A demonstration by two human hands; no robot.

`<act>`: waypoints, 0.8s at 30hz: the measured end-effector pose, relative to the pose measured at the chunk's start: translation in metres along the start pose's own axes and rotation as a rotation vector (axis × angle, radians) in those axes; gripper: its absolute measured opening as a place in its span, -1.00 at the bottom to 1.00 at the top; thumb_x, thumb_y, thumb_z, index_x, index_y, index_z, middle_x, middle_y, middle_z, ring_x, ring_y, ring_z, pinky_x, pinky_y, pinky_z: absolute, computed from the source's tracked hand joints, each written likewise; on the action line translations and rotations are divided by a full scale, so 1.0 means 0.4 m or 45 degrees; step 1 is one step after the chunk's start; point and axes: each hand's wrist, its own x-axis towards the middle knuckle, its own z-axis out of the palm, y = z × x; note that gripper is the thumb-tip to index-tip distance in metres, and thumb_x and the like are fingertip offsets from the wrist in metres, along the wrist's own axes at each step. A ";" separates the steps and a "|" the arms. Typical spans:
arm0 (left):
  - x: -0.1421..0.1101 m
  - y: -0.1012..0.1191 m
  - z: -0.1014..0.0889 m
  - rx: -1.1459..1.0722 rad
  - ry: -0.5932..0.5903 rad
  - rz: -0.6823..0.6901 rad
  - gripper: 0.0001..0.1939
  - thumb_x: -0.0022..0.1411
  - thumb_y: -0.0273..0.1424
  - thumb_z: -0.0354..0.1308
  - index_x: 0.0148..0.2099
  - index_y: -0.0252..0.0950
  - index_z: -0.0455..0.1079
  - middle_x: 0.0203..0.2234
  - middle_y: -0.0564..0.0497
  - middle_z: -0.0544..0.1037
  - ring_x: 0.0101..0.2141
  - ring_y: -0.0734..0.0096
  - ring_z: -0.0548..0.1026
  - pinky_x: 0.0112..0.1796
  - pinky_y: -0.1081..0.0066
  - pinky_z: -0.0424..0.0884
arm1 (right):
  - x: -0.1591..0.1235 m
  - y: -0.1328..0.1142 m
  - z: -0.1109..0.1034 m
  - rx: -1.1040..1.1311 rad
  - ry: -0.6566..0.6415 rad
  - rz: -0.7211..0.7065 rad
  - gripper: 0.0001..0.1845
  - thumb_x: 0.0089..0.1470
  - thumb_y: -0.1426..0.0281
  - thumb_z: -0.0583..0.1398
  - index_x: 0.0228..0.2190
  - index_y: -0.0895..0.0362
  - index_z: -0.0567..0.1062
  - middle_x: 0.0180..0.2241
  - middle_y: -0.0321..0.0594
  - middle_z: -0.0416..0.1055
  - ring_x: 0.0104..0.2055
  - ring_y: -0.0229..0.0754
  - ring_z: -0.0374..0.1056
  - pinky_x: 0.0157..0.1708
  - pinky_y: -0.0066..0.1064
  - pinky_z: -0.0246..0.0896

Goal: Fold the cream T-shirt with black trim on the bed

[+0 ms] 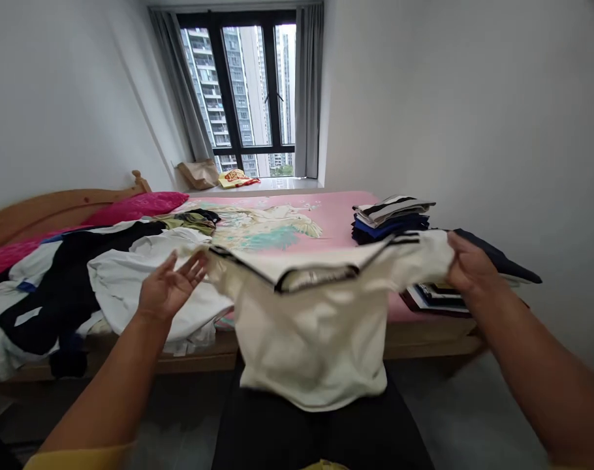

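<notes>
A cream-white T-shirt (311,333) with black trim at the neckline and black stripes along the shoulders hangs spread in the air before me, its neck opening toward the top. My left hand (172,284) is at the sleeve on the left, palm turned up and the sleeve's end at its fingers; blur softens the exact hold. On the other side, my right hand (470,261) grips the opposite sleeve, with the fingertips partly hidden by cloth. The shirt's hem hangs over my dark-trousered legs (321,431).
A bed with a pink patterned sheet (346,209) lies ahead. Loose clothes (81,274) are heaped on its left. Folded clothes (392,219) stand stacked at the right, with another folded pile (438,297) beside them. A paper bag (199,175) rests on the windowsill.
</notes>
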 end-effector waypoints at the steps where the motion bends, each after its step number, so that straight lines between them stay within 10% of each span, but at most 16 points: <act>1: 0.035 -0.033 -0.003 -0.057 0.066 0.060 -0.71 0.12 -0.31 0.08 -0.07 -0.19 0.31 -0.17 -0.10 0.50 -0.21 0.31 0.51 -0.26 0.31 0.47 | 0.022 0.021 0.017 -0.015 0.001 0.057 -0.71 0.13 0.22 0.04 -0.22 0.11 0.41 -0.12 -0.08 0.43 -0.15 -0.18 0.37 -0.17 -0.23 0.28; 7: -0.009 -0.347 -0.143 0.780 0.003 -0.253 -0.57 0.00 -0.26 0.19 -0.07 -0.34 0.35 -0.23 -0.19 0.52 -0.28 0.23 0.53 -0.38 0.33 0.45 | -0.079 0.357 -0.025 -0.558 0.065 0.302 -0.67 -0.15 0.20 0.19 -0.31 0.10 0.39 -0.27 -0.16 0.43 -0.32 -0.18 0.36 -0.39 -0.33 0.30; 12: -0.111 -0.503 -0.212 1.073 -0.139 -0.045 -0.57 -0.12 -0.41 0.18 -0.10 -0.32 0.42 -0.11 -0.11 0.49 -0.02 0.18 0.40 0.04 0.17 0.27 | -0.237 0.602 -0.101 -0.787 -0.014 0.146 -0.55 -0.37 0.41 0.16 -0.27 0.13 0.42 -0.18 -0.13 0.41 -0.06 -0.06 0.29 -0.02 -0.17 0.18; 17: -0.066 -0.519 -0.173 1.599 -0.491 0.570 -0.53 0.06 -0.50 -0.03 0.07 -0.29 0.31 0.05 -0.10 0.38 0.08 0.28 0.30 0.12 0.20 0.17 | -0.225 0.656 -0.103 -1.230 -0.259 -0.254 -0.48 -0.17 0.43 0.02 -0.08 0.18 0.37 -0.06 -0.08 0.34 0.00 -0.11 0.24 0.06 -0.19 0.09; 24: -0.045 -0.507 -0.118 2.174 -0.701 0.621 -0.65 -0.01 -0.56 -0.01 -0.15 -0.27 0.40 -0.27 -0.09 0.47 -0.17 0.17 0.40 -0.13 0.18 0.29 | -0.217 0.633 -0.085 -1.461 -0.431 -0.307 -0.71 -0.09 0.38 0.10 -0.27 0.11 0.47 -0.25 -0.18 0.39 -0.15 -0.10 0.26 -0.05 -0.23 0.14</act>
